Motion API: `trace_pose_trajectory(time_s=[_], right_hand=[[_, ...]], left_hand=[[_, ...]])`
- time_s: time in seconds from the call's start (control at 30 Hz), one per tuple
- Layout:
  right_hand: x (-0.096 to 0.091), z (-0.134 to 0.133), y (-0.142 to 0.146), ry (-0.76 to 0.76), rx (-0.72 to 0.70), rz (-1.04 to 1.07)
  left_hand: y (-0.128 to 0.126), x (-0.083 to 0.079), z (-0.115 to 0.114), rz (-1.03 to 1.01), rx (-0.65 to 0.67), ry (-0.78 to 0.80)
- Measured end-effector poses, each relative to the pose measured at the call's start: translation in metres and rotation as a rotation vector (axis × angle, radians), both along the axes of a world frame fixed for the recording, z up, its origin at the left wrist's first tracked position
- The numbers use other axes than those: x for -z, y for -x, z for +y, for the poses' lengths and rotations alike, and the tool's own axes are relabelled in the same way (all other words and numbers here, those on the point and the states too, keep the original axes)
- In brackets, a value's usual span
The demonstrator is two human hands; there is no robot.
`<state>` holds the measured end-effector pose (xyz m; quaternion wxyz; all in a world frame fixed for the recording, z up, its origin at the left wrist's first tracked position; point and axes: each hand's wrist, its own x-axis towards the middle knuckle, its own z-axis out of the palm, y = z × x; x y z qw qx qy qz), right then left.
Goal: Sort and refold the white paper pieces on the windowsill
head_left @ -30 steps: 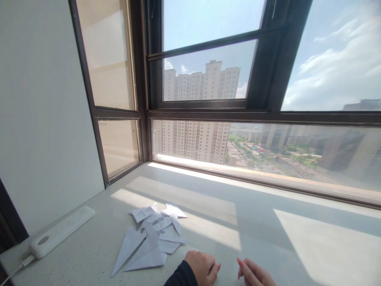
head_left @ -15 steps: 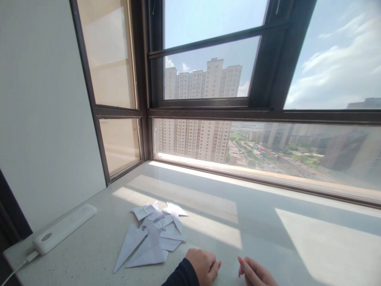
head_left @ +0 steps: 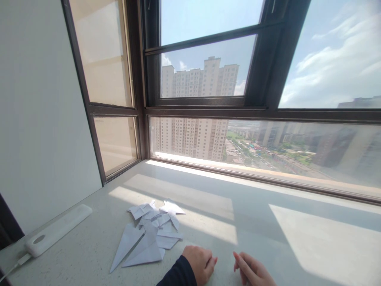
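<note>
My left hand [head_left: 200,263], in a dark sleeve, rests on the pale windowsill [head_left: 214,230] with its fingers curled into a loose fist. No object shows in it. A short gap to the right is my right hand [head_left: 252,270], its fingers drawn together with the tips towards the left hand; nothing is visible between them. The lower part of this hand is cut off by the picture's bottom edge. Left of my left hand, apart from it, lies a pile of folded white paper pieces [head_left: 159,222]. At its front is a paper plane [head_left: 143,250] with pointed wings.
A white power strip [head_left: 59,232] with a white cable [head_left: 14,268] lies at the left, beside a pale wall panel [head_left: 41,119]. Behind the sill stands a dark-framed window [head_left: 208,113], with tall buildings outside. Sunlight patches fall across the sill.
The view has turned slightly to the right, so everything sits a little further left in the picture. My hands keep nearly the same pose, and the papers lie as before.
</note>
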<state>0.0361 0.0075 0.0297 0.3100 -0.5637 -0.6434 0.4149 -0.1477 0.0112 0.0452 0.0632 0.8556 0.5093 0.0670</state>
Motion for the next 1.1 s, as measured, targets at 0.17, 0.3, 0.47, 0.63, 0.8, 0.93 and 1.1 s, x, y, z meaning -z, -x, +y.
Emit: trace_pose_trajectory(time_s=[0.17,0.3,0.47,0.63,0.8,0.93,1.1], right_hand=[[0.0,0.0,0.0,-0.004,0.0,-0.004],[0.0,0.0,-0.001,-0.001,-0.01,0.012],[0.005,0.002,-0.001,-0.026,0.022,0.032],[0.008,0.003,0.0,-0.051,-0.009,0.017],[0.009,0.004,0.002,-0.057,-0.018,0.024],[0.008,0.004,0.003,-0.042,-0.019,0.042],[0.009,0.004,0.004,-0.06,0.02,0.047]], left_hand=[[0.0,0.002,-0.001,-0.009,-0.005,-0.019],[-0.001,-0.001,-0.002,-0.05,-0.013,-0.013],[0.036,-0.026,0.007,-0.292,-0.236,-0.225],[0.127,-0.018,0.026,-0.168,-0.666,-0.486],[0.168,0.016,0.036,-0.025,-0.77,-0.3],[0.144,0.02,0.041,0.005,-0.553,-0.232],[0.116,0.019,0.045,0.007,-0.47,-0.251]])
